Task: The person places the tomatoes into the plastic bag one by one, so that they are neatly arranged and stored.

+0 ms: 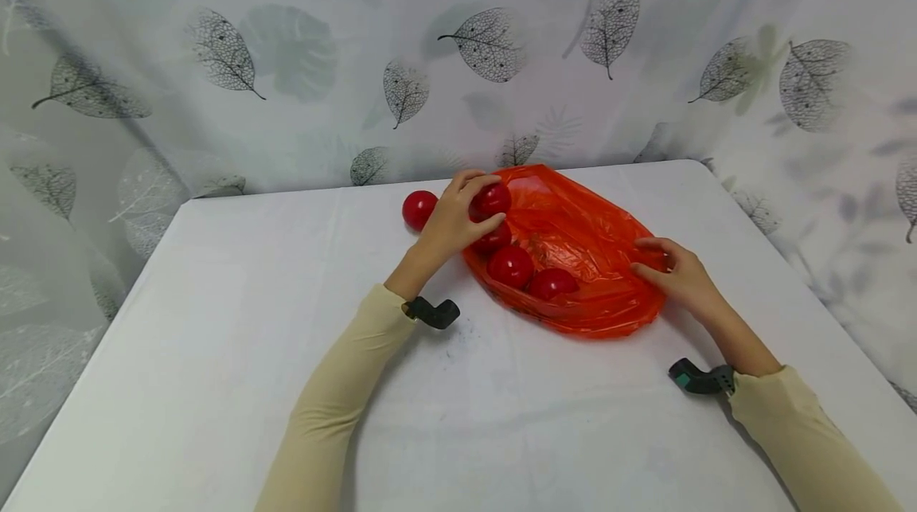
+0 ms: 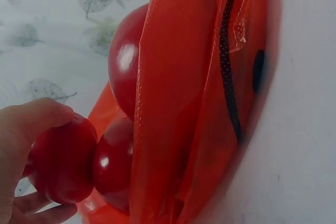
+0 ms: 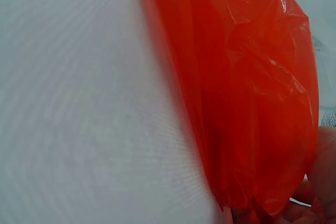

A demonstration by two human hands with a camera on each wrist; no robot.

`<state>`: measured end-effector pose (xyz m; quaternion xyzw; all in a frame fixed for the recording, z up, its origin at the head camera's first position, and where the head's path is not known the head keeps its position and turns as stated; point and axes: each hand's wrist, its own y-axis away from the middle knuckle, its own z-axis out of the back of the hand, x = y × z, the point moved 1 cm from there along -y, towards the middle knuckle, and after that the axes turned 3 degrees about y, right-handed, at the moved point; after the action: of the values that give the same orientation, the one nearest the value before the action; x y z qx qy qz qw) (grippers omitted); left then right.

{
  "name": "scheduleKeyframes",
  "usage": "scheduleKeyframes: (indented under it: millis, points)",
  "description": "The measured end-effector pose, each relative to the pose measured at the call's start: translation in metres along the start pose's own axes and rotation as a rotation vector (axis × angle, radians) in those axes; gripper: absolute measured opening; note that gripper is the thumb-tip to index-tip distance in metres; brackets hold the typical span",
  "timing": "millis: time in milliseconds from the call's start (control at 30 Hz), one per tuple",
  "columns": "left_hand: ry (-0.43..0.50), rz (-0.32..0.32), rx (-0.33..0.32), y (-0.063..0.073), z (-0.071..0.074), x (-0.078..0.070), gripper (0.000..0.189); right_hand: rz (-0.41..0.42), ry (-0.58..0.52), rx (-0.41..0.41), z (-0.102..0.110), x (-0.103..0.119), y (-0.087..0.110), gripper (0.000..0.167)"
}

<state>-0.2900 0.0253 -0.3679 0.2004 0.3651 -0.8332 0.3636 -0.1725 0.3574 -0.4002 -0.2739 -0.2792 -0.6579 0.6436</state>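
My left hand [image 1: 453,217] is over the left side of a red plastic bag [image 1: 602,257] and grips a glossy red ball [image 1: 491,200] between thumb and fingers. In the left wrist view, the held red ball [image 2: 64,161] sits right beside another red ball [image 2: 116,163] at the bag's mouth. Several more balls lie in the bag, among them a front ball [image 1: 510,266] and one at the lower rim [image 1: 553,283]. At the bag's right edge, my right hand [image 1: 680,277] pinches the plastic, its fingertips partly hidden by the bag in the right wrist view.
A loose red ball [image 1: 419,210] lies on the white table [image 1: 236,321], left of the bag near the back edge. Leaf-printed curtains [image 1: 308,98] hang behind and beside the table. A black cord [image 2: 229,61] runs along the bag in the left wrist view.
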Motion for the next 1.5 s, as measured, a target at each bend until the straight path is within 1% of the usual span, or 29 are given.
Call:
scheduleKeyframes:
  millis: [100, 400, 633, 867, 1033, 1167, 1333, 1500]
  points:
    - [0.008, -0.010, 0.001, -0.003, -0.005, -0.001, 0.053, -0.006, 0.000, 0.003, 0.000, 0.000, 0.000, 0.051]
    - [0.021, 0.005, 0.001, -0.009, -0.012, 0.000, 0.053, -0.015, -0.005, 0.009, 0.001, -0.001, 0.000, 0.051]
    - [0.040, 0.055, 0.004, -0.012, -0.014, 0.004, 0.054, -0.017, -0.017, 0.010, 0.001, -0.001, 0.000, 0.051]
    - [0.028, 0.070, 0.023, -0.017, -0.018, 0.006, 0.055, -0.028, -0.017, 0.014, 0.002, -0.002, 0.000, 0.051]
    - [0.028, 0.110, 0.042, -0.022, -0.021, 0.008, 0.055, -0.026, -0.016, 0.006, 0.001, -0.002, 0.000, 0.050]
    - [0.017, 0.142, 0.071, -0.024, -0.022, 0.011, 0.055, -0.006, -0.010, 0.000, 0.001, -0.002, 0.001, 0.049]
    - [0.036, 0.186, 0.096, -0.028, -0.024, 0.014, 0.054, 0.025, -0.007, -0.008, 0.001, -0.003, 0.001, 0.048]
    - [0.031, 0.223, 0.125, -0.030, -0.026, 0.016, 0.056, 0.028, -0.011, -0.008, 0.003, -0.004, 0.000, 0.049]
